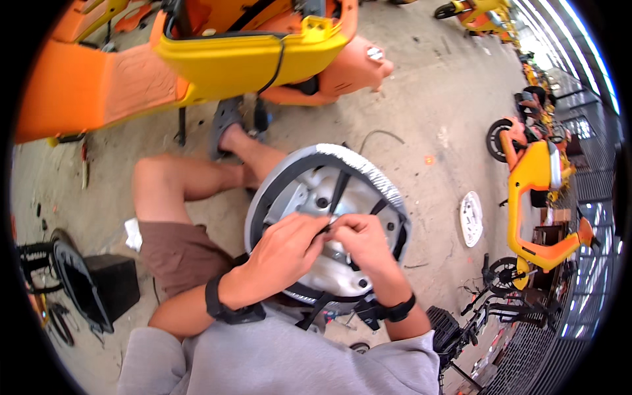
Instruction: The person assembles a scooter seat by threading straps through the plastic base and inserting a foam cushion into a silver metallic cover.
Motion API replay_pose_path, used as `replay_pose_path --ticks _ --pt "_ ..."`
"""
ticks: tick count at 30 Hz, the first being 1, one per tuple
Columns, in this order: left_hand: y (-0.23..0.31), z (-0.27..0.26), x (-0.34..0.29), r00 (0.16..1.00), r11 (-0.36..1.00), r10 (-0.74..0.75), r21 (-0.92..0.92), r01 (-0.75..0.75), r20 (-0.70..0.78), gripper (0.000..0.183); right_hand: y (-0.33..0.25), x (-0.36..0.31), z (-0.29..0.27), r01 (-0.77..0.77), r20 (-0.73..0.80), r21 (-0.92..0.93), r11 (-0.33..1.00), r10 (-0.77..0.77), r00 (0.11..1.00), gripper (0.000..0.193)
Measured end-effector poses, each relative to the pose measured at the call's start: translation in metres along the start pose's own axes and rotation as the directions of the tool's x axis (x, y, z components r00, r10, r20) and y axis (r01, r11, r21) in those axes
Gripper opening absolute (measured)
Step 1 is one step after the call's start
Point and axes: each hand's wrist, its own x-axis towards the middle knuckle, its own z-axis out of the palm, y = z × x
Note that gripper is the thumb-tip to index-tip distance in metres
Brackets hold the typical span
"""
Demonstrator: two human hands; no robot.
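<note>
In my lap lies a rounded, grey-rimmed shell [268,176] with a whitish inside, resembling an upturned scooter seat. Black round pads sit in its hollow, and a black strap [340,188] runs from the far rim toward the middle. My left hand [284,249] reaches over the hollow with its fingers pinched together near the strap's lower end. Beside it, fingertips almost touching, my right hand [361,238] is closed in a pinch as well. What lies between the fingertips is too small and covered to name.
A yellow and orange scooter [250,69] stands close ahead. To the left is a black open bin [105,289]. A white oval panel [471,219] lies on the concrete floor at right, before another yellow scooter [520,204]. A red-handled tool [84,164] lies at far left.
</note>
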Motion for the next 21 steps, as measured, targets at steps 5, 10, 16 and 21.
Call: replay_pose_path --ticks 5,10,16,21 --pt "-0.004 0.003 0.002 0.992 0.988 -0.126 -0.094 0.127 0.009 0.025 0.013 -0.018 0.018 0.121 -0.185 -0.07 0.99 -0.132 0.974 0.014" --pt "0.002 -0.004 0.007 0.925 0.881 -0.351 -0.284 0.378 0.144 0.022 -0.012 -0.043 0.033 0.292 -0.357 -0.372 0.881 -0.427 0.831 0.029" --pt "-0.012 -0.006 0.006 0.883 0.704 -0.387 -0.533 0.469 0.266 0.023 0.013 -0.037 0.043 0.293 -0.449 -0.165 0.942 -0.336 0.828 0.025" --pt "-0.024 -0.012 0.005 0.878 0.704 -0.325 -0.53 0.472 0.351 0.03 0.007 -0.043 0.064 0.341 -0.629 -0.361 0.868 -0.496 0.598 0.023"
